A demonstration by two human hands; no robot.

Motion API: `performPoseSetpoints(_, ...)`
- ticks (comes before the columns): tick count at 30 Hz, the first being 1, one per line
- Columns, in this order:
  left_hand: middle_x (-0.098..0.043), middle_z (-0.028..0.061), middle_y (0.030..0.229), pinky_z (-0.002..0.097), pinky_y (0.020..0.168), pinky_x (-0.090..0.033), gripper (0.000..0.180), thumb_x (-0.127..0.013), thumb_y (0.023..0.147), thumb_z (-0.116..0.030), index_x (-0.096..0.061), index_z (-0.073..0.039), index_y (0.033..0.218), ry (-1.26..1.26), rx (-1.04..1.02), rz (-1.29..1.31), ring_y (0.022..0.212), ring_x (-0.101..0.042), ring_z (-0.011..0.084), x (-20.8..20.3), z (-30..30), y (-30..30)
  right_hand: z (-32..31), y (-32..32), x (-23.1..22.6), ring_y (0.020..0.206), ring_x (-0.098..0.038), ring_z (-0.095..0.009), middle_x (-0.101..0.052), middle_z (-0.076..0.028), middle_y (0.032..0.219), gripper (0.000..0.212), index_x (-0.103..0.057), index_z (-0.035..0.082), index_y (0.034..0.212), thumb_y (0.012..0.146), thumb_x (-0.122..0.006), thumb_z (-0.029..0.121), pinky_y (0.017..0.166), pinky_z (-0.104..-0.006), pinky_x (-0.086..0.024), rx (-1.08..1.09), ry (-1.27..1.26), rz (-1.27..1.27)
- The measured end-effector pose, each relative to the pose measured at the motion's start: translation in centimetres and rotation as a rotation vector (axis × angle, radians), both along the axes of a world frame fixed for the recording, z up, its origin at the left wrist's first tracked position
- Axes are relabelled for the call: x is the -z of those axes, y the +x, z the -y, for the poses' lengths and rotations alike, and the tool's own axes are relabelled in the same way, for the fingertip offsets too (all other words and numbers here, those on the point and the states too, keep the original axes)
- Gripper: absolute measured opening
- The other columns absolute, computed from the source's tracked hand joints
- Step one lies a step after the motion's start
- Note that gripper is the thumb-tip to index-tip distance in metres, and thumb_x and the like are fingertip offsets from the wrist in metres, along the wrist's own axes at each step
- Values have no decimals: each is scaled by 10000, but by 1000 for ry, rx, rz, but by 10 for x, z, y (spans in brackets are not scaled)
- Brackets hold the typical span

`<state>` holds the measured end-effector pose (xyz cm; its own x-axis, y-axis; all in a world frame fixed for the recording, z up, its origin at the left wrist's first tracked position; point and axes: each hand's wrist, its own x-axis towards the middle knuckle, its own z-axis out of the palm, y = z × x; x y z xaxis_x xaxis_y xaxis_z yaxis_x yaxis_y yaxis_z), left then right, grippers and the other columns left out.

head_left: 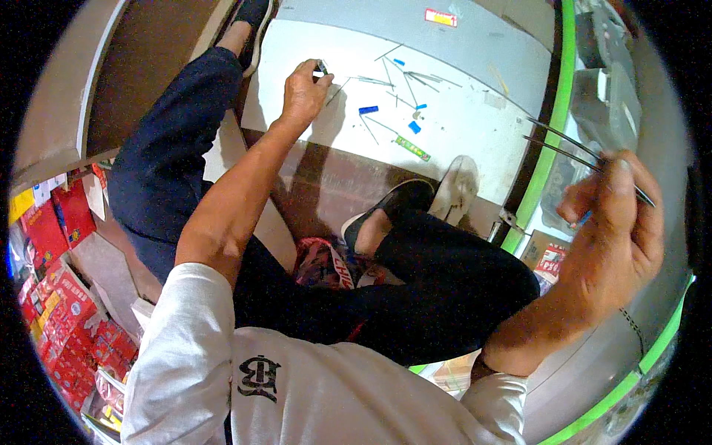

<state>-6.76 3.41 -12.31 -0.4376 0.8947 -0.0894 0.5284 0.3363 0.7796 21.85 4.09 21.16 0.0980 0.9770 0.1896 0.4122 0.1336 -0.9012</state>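
Metal tweezers [575, 148] sit pinched in the right hand [612, 237] at near right, tips pointing left. Farther off, the left hand [302, 93] pinches a small dark part [321, 68] over the white mat [460, 126] (blue pieces [368, 110] and thin wires [374, 80] lie scattered just right).

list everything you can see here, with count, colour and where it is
white sheet: one, white, on the floor ahead of the feet
small blue pieces: several, blue, scattered on the sheet
thin rods: many, grey, strewn across the sheet
green strip: one, green, near the sheet's front edge
tweezers: one, metal, held up at the right
red boxes: many, red, stacked at lower left
grey machine: one, grey, upper right
shoes: two, one black and one pale, at the sheet's front edge
left hand: one, pinching a small dark part over the sheet
right hand: one, gripping the tweezers
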Motion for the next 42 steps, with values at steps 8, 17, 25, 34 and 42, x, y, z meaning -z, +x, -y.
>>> performPoseSetpoints(8, -650, 194, 1034, 414, 812, -540, 272, -726, 857, -99, -654, 17, 1092, 105, -103, -152, 901, -674, 318, 30, -10, -7, -8, 22, 4, 578, -458, -145, -563, -119, 688, 241, -641, -76, 1110, 996, -593, 131, 557, -279, -369, -113, -60, -99)
performPoseSetpoints(17, -647, 213, 1045, 429, 841, -531, 273, -709, 846, -139, -659, 46, 1040, 74, -151, -106, 909, -658, 360, 63, -5, -12, -13, 25, 4, 571, -434, -143, -504, -90, 682, 259, -604, -84, 1039, 1016, -545, 167, 538, -272, -343, -194, -146, 47)
performPoseSetpoints(25, -654, 217, 1061, 423, 845, -536, 286, -691, 866, -145, -662, 57, 1066, 108, -225, -90, 920, -668, 357, 71, -6, -11, -17, 7, 9, 570, -398, -140, -444, -73, 663, 278, -586, -79, 980, 1033, -513, 183, 541, -283, -328, -129, -160, 17)
performPoseSetpoints(34, -649, 237, 1022, 443, 828, -534, 267, -698, 846, -144, -665, 44, 1033, 61, -172, -87, 911, -666, 388, 75, -7, -7, -27, 29, 4, 593, -410, -152, -449, -72, 689, 292, -565, -50, 890, 1017, -501, 205, 555, -280, -328, -227, -390, -105)
performPoseSetpoints(42, -653, 247, 1009, 460, 817, -536, 248, -710, 835, -139, -661, 45, 994, 4, -178, -84, 893, -666, 407, 83, -9, -5, -23, 35, 10, 580, -406, -144, -452, -76, 695, 309, -573, -60, 916, 1031, -491, 215, 536, -270, -320, -267, -291, -180)
